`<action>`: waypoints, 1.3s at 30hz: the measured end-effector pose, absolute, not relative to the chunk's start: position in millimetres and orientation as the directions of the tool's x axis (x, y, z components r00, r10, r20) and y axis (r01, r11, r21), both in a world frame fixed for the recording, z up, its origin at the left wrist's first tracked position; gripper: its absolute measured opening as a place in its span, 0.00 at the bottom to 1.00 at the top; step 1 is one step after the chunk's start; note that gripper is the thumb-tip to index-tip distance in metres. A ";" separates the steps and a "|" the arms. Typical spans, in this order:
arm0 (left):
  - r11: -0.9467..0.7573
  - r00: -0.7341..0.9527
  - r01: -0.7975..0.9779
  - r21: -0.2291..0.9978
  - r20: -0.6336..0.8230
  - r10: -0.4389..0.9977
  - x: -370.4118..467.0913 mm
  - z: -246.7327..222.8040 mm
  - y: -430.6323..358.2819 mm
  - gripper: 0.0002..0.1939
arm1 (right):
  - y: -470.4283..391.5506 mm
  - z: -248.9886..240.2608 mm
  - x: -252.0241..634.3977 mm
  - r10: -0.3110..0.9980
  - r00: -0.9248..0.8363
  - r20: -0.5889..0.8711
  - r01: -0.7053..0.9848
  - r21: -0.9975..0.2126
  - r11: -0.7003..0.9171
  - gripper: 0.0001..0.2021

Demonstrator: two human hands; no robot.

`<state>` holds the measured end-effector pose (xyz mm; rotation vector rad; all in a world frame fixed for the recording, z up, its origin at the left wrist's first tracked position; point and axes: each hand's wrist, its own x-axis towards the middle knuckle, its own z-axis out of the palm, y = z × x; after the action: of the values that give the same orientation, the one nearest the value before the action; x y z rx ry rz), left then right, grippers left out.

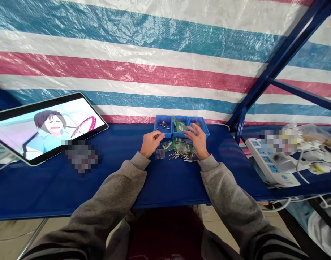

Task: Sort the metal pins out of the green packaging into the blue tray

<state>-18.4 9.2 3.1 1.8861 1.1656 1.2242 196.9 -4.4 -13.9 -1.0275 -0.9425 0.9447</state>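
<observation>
Left hand [150,143] pinched, contents unclear, right hand [199,141] loosely spread, by blue bins [168,135] at the tabletop's [171,184] far edge, well back from its near edge.

White glints scatter across the tarp [143,39]; the screen [57,126] glows near the left edge of the tabletop [171,184]. Below its near edge, it's dimmer. Wide-angle distortion stretches the sides.

room: tabletop [173,184] between forearms [232,186]; ahead: metal parts [179,155], blue bins [168,135]; right: power strip [266,159]
</observation>
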 end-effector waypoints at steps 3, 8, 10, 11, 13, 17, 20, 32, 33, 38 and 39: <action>-0.563 0.372 0.547 0.620 0.423 0.826 -22.0 -2.5 14.0 0.11 | -4.3 -15.4 196.9 0.936 0.266 0.232 -0.056 -0.965 0.256 0.19; -0.676 0.599 0.650 0.348 0.312 0.737 -23.0 -10.7 14.3 0.16 | -7.2 -12.7 197.2 0.926 0.215 0.309 0.180 -0.945 0.273 0.08; -0.693 0.637 0.656 0.300 0.271 0.721 -22.8 -13.5 13.8 0.17 | -8.7 -10.8 196.2 0.925 0.200 0.322 0.223 -0.934 0.277 0.07; -0.697 0.650 0.659 0.281 0.254 0.717 -22.8 -14.8 13.9 0.17 | -9.3 -10.1 195.5 0.925 0.194 0.326 0.226 -0.933 0.281 0.07; -0.703 0.663 0.665 0.254 0.234 0.711 -22.6 -17.0 14.5 0.16 | -10.1 -9.6 194.0 0.927 0.182 0.328 0.223 -0.932 0.286 0.08; -0.697 0.648 0.679 0.230 0.258 0.717 -22.0 -19.3 16.5 0.11 | -11.5 -10.0 192.2 0.928 0.162 0.335 0.241 -0.925 0.292 0.08; -0.671 0.576 0.696 0.254 0.359 0.734 -20.9 -15.8 15.3 0.10 | -14.5 -7.8 191.3 0.923 0.153 0.353 0.284 -0.910 0.301 0.08; -0.528 0.333 0.165 0.833 0.457 0.825 0.3 -1.4 -10.4 0.17 | -23.9 2.9 182.6 0.898 -0.116 0.424 0.377 -0.818 0.435 0.18; -0.476 0.322 0.131 0.870 0.417 0.850 0.5 -2.0 -9.9 0.18 | -24.0 2.6 182.5 0.892 -0.111 0.439 0.384 -0.809 0.445 0.17; -0.291 0.338 -0.036 0.956 0.285 0.897 0.9 3.7 -11.5 0.31 | -26.8 2.2 182.6 0.874 -0.045 0.484 0.305 -0.826 0.474 0.17; -0.272 0.339 -0.060 0.961 0.276 0.900 1.3 5.3 -12.2 0.30 | -27.3 2.2 183.2 0.867 -0.049 0.495 0.300 -0.821 0.486 0.18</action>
<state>1.3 -12.2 5.3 1.5477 0.7882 1.1402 183.2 -27.3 2.2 -1.0302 -1.6047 0.6289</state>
